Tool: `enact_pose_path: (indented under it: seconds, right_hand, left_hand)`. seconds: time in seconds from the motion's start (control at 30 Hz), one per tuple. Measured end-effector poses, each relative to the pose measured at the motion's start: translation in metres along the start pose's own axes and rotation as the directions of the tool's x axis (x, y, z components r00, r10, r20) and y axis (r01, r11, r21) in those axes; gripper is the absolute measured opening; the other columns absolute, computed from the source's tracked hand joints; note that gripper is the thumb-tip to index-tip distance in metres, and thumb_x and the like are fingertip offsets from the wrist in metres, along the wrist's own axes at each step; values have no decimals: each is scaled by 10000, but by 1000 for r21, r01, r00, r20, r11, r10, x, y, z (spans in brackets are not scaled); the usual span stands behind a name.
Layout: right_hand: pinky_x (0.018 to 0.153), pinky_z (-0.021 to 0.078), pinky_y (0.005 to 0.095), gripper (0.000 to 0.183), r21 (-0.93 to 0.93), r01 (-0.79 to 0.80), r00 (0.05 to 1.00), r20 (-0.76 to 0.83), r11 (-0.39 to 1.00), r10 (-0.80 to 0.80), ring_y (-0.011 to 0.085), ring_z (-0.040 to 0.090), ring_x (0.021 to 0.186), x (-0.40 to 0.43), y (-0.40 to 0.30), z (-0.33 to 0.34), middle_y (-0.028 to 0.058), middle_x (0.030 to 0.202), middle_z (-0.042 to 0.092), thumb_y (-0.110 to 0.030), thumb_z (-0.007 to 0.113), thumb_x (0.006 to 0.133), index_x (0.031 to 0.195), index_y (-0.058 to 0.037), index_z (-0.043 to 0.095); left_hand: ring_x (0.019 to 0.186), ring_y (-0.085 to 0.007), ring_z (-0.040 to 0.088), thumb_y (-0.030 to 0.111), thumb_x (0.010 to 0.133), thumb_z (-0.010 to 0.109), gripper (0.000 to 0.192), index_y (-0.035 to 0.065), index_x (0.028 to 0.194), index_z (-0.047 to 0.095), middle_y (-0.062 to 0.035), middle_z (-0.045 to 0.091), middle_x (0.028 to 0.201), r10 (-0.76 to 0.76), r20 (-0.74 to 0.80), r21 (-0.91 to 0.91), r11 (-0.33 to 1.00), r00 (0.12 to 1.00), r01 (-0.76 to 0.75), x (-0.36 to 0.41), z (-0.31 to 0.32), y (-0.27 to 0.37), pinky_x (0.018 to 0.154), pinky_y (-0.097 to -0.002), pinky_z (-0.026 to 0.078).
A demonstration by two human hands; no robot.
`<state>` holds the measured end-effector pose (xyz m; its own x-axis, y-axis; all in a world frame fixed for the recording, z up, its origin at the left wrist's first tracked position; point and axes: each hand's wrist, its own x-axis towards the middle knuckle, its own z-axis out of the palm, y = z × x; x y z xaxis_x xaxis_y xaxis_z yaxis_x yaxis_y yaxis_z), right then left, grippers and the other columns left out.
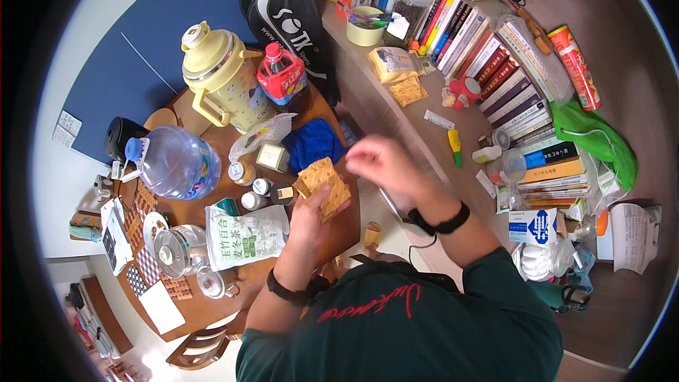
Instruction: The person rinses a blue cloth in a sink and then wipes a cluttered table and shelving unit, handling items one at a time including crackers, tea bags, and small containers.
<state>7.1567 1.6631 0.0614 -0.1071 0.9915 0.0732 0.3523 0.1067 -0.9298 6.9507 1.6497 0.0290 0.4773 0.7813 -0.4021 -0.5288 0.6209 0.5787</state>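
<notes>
My left hand [314, 217] grips a small stack of yellow patterned packets [323, 183], thumb on top, above the edge of the round wooden table [339, 239]. To the right of the packets, my right hand [374, 162] hangs in the air, apart from them. It is blurred, with bent fingers, and I see nothing in it. On the shelf, a similar yellow packet [408, 91] lies beside a larger yellow bag [393, 63]. Close to my left hand are a dark-lidded jar [283, 193], a blue cloth [314, 143] and a printed pouch [246, 239].
A yellow thermos jug [225, 74], a red-labelled bottle [281, 74] and a large water bottle [177, 162] stand on the table. A glass teapot [180, 249] is nearer. Rows of books [493, 71] and a highlighter [454, 147] occupy the shelf at right. A chair [201, 347] touches the lower left.
</notes>
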Motion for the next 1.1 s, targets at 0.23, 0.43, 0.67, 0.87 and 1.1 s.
enact_pose_path:
  seconds: [0.23, 0.43, 0.67, 0.87, 1.1]
  right_hand:
    - [1134, 224, 519, 773, -824, -413, 909, -402, 388, 113, 297, 227, 1427, 68, 73, -82, 155, 1515, 301, -312, 712, 765, 1420, -67, 381]
    - [1027, 335, 471, 524, -914, -314, 945, -327, 258, -5, 265, 489, 1188, 59, 88, -77, 105, 1238, 560, -235, 728, 725, 1206, -81, 590]
    - [862, 432, 370, 208, -909, -126, 826, -319, 398, -465, 228, 584, 942, 55, 67, -78, 57, 957, 630, -160, 653, 824, 1028, -125, 669]
    - [782, 460, 236, 150, 465, -188, 976, -9, 865, 216, 73, 586, 856, 15, 0, -16, 16, 930, 654, -94, 670, 866, 988, -28, 613]
    - [800, 451, 235, 210, 402, -327, 941, 226, 855, 253, 83, 545, 892, -32, 44, 76, 14, 952, 590, -110, 605, 931, 1108, -37, 519]
  left_hand:
    - [1141, -267, 574, 162, 871, 575, 488, 20, 1322, 452, -128, 586, 1234, 40, 98, -43, 998, 994, -36, -7, -6, 10, 929, -435, 494]
    - [1142, -261, 581, 130, 848, 621, 522, 17, 1329, 453, -125, 593, 1245, 55, 26, -136, 989, 998, -51, -16, -24, 12, 964, -402, 474]
    - [1073, -222, 618, 65, 866, 645, 408, 53, 1254, 519, -79, 632, 1162, 80, -98, -172, 980, 992, -96, -19, -33, 11, 943, -382, 487]
    - [1090, -216, 595, 44, 875, 618, 427, 50, 1274, 468, -82, 608, 1178, 126, -153, -43, 990, 980, -134, -20, -36, -3, 946, -364, 472]
    - [1066, -219, 595, 171, 952, 521, 339, 34, 1261, 490, -97, 600, 1194, -49, -174, -282, 959, 983, -2, -30, -33, -21, 934, -358, 469]
